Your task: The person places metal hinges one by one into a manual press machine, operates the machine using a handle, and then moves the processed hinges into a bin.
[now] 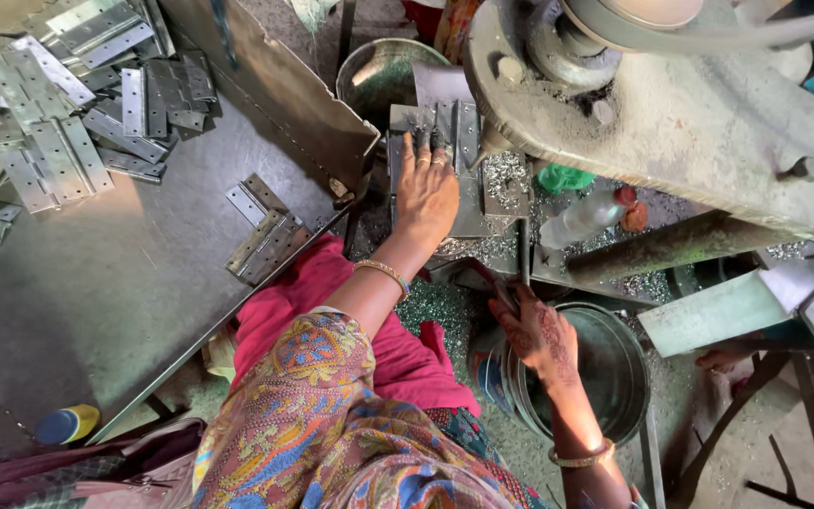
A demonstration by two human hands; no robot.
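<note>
My left hand (pixel 427 188) lies flat, palm down, on a grey metal hinge (pixel 445 127) that sits on the bed of a heavy press machine (pixel 699 113); the fingertips press the hinge under the machine head. My right hand (pixel 537 332) is lower down, fingers closed around a thin metal lever (pixel 524 247) that rises beside the machine bed, just above a round metal bucket (pixel 614 377).
A large pile of hinges (pixel 40 113) lies on the grey metal sheet table (pixel 96 283) at left, with a small stack of hinges (pixel 266 236) near its edge. A metal bowl (pixel 379 71) stands behind. A plastic bottle (pixel 586 215) and metal shavings (pixel 506 174) lie by the machine.
</note>
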